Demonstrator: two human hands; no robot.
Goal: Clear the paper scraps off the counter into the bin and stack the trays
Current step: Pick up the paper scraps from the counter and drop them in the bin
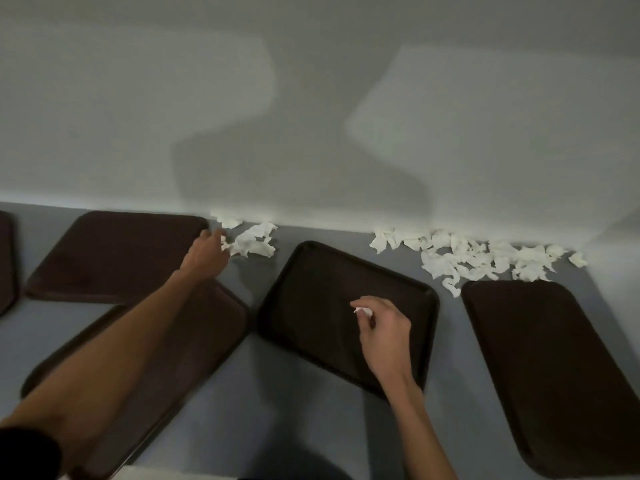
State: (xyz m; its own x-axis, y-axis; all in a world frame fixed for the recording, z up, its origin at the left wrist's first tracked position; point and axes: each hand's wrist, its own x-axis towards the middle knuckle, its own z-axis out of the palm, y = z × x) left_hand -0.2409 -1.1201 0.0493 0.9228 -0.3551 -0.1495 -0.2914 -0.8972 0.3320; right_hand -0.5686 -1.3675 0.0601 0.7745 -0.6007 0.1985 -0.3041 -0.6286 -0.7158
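Paper scraps [254,242] lie beyond the far-left corner of the centre tray [311,271], at the fingertips of the left hand [206,252], whose grip is unclear. The right hand [384,323] pinches a small scrap [362,310] over that tray.

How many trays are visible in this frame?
5: far-left tray, cut off; back-left tray; front-left tray under the left forearm; centre tray; right tray. More may lie off-frame.

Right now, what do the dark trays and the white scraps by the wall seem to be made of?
The trays look like moulded plastic, dark brown, matte: rounded corners, raised rim, no shine. The scraps look like thin tissue or paper towel: white, torn, crumpled edges. Dim light leaves both uncertain.
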